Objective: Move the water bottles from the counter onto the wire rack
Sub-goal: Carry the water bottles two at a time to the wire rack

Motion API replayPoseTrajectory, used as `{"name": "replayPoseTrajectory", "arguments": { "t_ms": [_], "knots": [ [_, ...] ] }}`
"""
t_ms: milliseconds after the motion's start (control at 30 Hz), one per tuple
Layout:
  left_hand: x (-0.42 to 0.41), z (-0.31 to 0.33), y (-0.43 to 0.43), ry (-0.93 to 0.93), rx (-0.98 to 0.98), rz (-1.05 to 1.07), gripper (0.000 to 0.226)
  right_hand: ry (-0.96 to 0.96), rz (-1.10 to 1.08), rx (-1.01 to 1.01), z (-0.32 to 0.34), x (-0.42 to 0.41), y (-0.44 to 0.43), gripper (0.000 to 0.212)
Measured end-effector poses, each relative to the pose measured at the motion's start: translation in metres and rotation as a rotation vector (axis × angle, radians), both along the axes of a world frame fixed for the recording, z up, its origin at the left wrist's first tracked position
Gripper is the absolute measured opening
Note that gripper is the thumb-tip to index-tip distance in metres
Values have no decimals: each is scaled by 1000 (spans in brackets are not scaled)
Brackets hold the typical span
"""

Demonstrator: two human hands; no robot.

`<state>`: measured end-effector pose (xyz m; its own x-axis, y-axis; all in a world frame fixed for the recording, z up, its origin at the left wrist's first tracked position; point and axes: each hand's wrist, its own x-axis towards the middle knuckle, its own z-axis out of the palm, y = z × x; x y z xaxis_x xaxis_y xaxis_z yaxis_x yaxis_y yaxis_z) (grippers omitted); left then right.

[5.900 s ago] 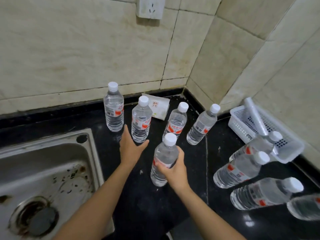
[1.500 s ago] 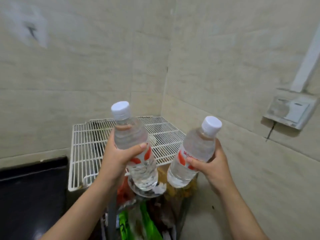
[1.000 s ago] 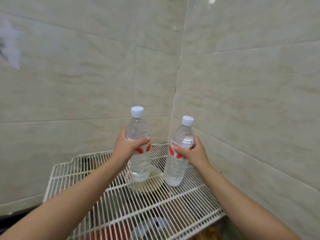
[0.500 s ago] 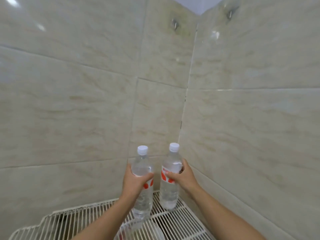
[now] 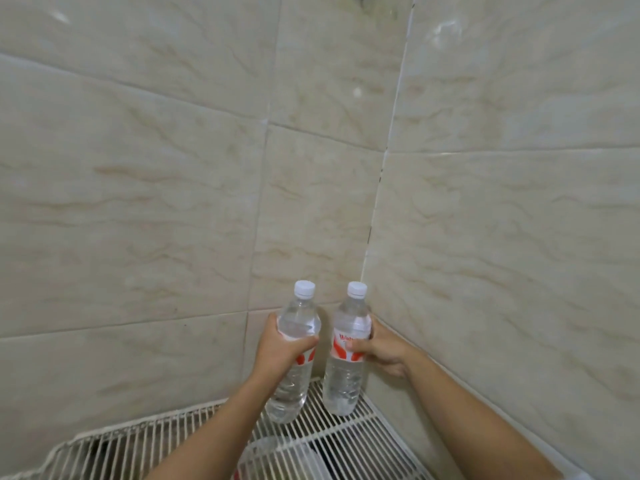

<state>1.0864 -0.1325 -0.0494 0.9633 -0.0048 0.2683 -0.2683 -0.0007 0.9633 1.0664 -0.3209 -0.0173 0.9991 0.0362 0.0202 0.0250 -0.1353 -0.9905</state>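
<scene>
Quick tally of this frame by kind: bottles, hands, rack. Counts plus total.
Water bottles: 2 (left bottle, right bottle)
Hands: 2 (left hand, right hand), each gripping one bottle
Wire rack: 1
Total: 5

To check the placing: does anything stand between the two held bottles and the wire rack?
Nothing visible does. The left hand holds the left bottle and the right hand the right bottle, both upright, bases at bare wires of the wire rack.
</scene>
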Motion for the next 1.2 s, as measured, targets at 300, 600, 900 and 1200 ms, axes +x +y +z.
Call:
{"name": "replayPoseTrajectory", "arguments": {
  "t_ms": [300, 600, 900, 1200],
  "knots": [
    [5, -7, -1, 0, 44, -10, 60, 19, 45, -14, -11, 3, -12, 62],
    [-3, 5, 3, 69, 172, -24, 68, -211, -237, -336, -43, -47, -1, 71],
    [-61, -5, 47, 198, 388, 135, 91, -465, -147, -829, -60, -95, 38, 69],
    [-207, -5, 166, 296, 383, 544, 69, -524, 165, -861, -70, -139, 130, 65]
  ]
}}
